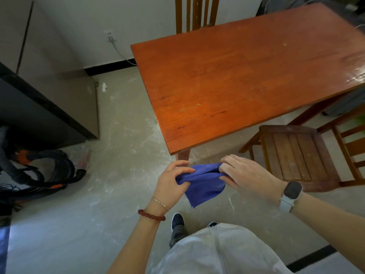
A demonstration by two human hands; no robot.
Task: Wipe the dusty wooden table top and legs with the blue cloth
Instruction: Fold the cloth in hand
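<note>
We have the blue cloth (203, 182) stretched between our two hands, held in the air over the floor, just short of the table's near corner and not touching the wood. Our left hand (173, 182) pinches the cloth's nine o'clock edge, fingers curled tight on the fabric. Our right hand (245, 175) is clenched on the three o'clock edge, with the fingertips tucked into a fold. A loose flap of cloth hangs down toward six o'clock between the wrists.

The left wrist carries a red bead bracelet (151, 215) and a thin chain, and the right wrist a watch (292, 191) on a white band.

At twelve to one o'clock from the cloth lies the wooden table (237, 80), its orange-red top marked with pale specks and smears. One table leg (183, 155) shows directly above the cloth, under the near corner. At three o'clock stands a slatted wooden chair (296, 157), close beside the table; a second chair (195, 14) stands at the table's far edge, at twelve o'clock. At nine o'clock, well apart, a vacuum cleaner (35, 169) with black hose rests on the floor beside a dark cabinet (43, 107).
</note>
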